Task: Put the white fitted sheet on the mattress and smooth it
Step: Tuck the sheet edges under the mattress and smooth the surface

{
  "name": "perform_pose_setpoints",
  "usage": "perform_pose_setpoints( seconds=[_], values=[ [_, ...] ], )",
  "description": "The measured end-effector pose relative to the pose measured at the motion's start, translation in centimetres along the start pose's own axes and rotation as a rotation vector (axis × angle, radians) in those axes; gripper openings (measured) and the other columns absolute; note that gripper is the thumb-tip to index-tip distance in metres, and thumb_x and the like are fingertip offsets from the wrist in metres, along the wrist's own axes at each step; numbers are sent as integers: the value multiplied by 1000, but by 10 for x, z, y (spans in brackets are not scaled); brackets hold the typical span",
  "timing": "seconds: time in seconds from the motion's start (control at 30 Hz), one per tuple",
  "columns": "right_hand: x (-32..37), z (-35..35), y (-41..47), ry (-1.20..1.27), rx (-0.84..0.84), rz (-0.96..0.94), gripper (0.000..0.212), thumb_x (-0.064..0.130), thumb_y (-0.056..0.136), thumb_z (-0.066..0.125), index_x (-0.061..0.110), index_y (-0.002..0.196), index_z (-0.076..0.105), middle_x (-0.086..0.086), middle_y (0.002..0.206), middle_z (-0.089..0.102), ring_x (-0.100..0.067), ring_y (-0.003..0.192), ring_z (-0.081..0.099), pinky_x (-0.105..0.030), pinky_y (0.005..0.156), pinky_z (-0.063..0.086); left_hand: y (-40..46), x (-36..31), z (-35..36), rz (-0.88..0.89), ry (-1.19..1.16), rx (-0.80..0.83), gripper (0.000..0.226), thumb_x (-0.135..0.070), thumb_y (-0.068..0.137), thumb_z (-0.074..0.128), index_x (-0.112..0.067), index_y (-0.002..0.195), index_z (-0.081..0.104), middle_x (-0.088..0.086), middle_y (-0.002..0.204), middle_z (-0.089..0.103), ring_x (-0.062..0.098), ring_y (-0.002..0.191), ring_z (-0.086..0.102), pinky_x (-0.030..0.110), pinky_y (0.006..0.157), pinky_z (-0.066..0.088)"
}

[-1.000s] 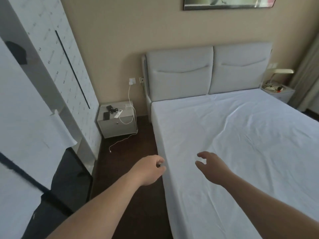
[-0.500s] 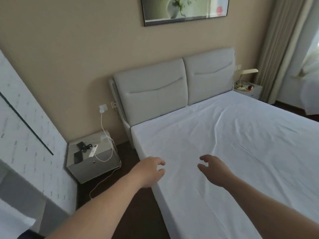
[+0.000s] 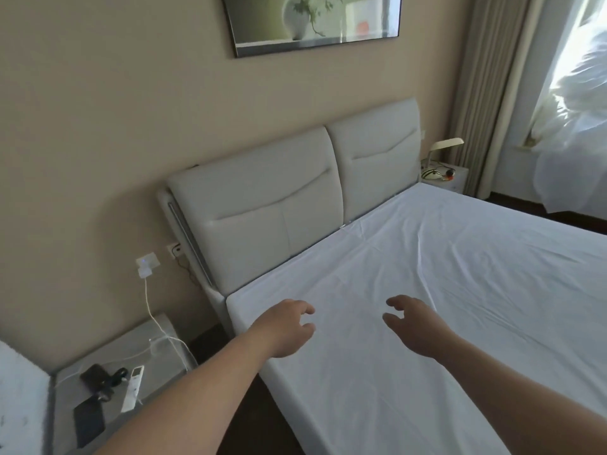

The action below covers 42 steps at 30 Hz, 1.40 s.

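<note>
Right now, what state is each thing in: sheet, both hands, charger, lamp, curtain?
white fitted sheet: spread over the mattress, creases remaining.
left hand: above the sheet near the bed's edge, fingers loosely curled, holding nothing.
right hand: above the sheet, fingers loosely curled, holding nothing.
charger: plugged into the wall, cable trailing to the nightstand.
lamp: looks unlit.
curtain: drawn aside.

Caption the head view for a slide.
Both hands, left and right, hover open over the white sheet near the headboard.
</note>
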State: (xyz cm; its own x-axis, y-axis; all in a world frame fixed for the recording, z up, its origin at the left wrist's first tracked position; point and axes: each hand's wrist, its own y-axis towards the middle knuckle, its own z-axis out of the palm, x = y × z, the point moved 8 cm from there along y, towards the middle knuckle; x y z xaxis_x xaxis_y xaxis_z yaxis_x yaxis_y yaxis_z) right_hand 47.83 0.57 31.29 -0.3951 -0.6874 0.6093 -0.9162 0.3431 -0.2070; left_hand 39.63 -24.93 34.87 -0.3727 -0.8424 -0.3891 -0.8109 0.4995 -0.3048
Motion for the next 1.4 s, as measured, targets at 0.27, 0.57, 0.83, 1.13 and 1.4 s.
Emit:
perform_pose_setpoints(
  seconds=[0.27,0.57,0.83,1.13,1.4],
  values=[
    [64,54,101,50,-88,244,48,41,99,59,23,143,53,-1,140,57,-18,120,60,-31,102,45,158,119,-70,118,52,152,52,-42,100,49,-33,151,42,-7,157,39,14,132,52,34,110,43],
    [92,64,232,66,-118,323,46,42,101,55,26,144,51,2,141,55,-16,123,57,-27,99,42,321,159,-113,151,110,185,48,-39,100,47,-31,147,48,-7,157,42,14,135,51,34,110,42],
    [111,118,367,96,1,408,47,42,101,56,24,144,52,0,144,55,-18,124,58,-30,103,44,449,223,-110,104,174,311,50,-37,102,46,-27,151,45,-5,160,35,17,140,44,32,113,38],
    [66,267,550,128,22,582,43,43,100,54,27,140,55,3,145,52,-16,122,58,-31,102,45,671,309,3,51,85,425,57,-29,100,44,-24,155,35,-8,167,11,14,139,41,28,102,41],
    [-15,456,713,19,135,587,77,65,91,54,36,157,26,3,171,2,-25,156,2,-55,121,25,841,407,129,-125,24,409,61,-31,98,45,-33,157,29,-2,167,-4,23,123,50,28,90,43]
  ],
)
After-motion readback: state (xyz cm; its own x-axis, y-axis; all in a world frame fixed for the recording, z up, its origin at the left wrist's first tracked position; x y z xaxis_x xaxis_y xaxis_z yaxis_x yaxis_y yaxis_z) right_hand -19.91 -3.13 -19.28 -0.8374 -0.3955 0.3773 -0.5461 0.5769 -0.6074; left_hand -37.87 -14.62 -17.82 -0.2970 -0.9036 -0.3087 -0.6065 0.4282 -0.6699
